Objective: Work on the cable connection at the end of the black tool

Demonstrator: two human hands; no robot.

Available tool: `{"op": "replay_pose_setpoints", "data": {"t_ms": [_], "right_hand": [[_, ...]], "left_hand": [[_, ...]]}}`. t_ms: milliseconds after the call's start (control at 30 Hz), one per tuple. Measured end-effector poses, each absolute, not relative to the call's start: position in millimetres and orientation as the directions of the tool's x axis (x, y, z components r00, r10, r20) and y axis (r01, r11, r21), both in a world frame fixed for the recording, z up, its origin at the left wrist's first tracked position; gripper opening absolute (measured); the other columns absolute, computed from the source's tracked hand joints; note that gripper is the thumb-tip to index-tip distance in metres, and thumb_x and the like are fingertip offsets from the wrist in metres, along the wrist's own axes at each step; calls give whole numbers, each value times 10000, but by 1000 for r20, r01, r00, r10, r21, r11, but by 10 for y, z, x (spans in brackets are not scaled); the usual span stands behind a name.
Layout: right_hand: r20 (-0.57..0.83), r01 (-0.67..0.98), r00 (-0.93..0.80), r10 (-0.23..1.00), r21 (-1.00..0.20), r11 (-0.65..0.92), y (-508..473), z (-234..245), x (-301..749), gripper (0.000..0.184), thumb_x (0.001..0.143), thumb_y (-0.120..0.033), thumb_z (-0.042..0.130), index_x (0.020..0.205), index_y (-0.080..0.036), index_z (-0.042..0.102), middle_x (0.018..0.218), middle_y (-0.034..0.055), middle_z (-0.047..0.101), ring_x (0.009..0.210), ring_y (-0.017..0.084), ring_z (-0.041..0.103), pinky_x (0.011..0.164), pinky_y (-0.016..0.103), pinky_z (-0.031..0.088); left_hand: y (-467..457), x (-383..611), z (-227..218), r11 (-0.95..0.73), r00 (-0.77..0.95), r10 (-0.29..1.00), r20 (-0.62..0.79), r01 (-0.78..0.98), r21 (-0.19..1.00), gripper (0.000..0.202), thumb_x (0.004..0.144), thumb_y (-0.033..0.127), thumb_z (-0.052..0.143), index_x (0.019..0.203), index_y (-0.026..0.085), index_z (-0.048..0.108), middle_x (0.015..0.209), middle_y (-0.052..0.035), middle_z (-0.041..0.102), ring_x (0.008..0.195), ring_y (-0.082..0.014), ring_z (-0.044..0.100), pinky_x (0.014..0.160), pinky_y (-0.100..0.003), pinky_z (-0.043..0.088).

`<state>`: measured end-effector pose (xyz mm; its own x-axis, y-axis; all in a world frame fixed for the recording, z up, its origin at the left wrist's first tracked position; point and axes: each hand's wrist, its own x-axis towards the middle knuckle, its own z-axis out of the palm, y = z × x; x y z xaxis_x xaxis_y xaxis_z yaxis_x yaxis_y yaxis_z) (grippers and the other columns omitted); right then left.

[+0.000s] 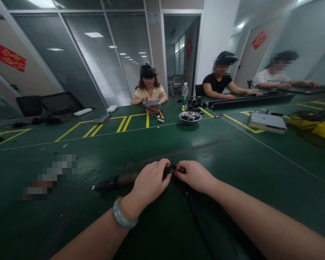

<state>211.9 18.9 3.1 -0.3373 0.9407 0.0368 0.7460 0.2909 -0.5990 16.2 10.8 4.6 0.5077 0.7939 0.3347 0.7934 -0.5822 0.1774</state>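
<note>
A dark rod-shaped tool point(116, 181) lies across the green table point(157, 144) just in front of me, its black end pointing left. My left hand point(151, 181), a pale green bangle on its wrist, is closed around the rod's right part. My right hand point(194, 175) pinches a small black piece point(172, 169) at the rod's right end, fingertips pressed together against the left hand's. A thin dark cable point(195, 213) runs from under my hands toward me.
A metal bowl point(190, 117) with dark parts stands mid-table, a water bottle point(185, 94) behind it. Three people sit along the far edge; one has a small box with coloured wires point(155, 110). A grey flat device point(268, 122) and yellow items point(318, 127) lie at right.
</note>
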Motion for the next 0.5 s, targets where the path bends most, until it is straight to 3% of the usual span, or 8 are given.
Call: {"op": "replay_pose_setpoints", "data": {"t_ms": [167,500], "right_hand": [[60,745,-341,938,-591,309,200,4,2115,145,844,-331,591,840,-216,678,793,5,695,710,144,603,583,228,367],[72,730,-346,936,-605,316,208,-11,2127,144,847,-339,584,834,-228,675,779,-6,692,692,143,598,577,226,361]], "left_hand": [[118,168,69,-616,556,772,307,774,148,144,857,219,587,990,230,532,945,-10,608,881,-203,582,777,-353,453],[110,160,34,-587,510,787,348,792,166,252,862,258,586,1098,221,505,991,-32,615,906,-209,595,802,-361,467]]}}
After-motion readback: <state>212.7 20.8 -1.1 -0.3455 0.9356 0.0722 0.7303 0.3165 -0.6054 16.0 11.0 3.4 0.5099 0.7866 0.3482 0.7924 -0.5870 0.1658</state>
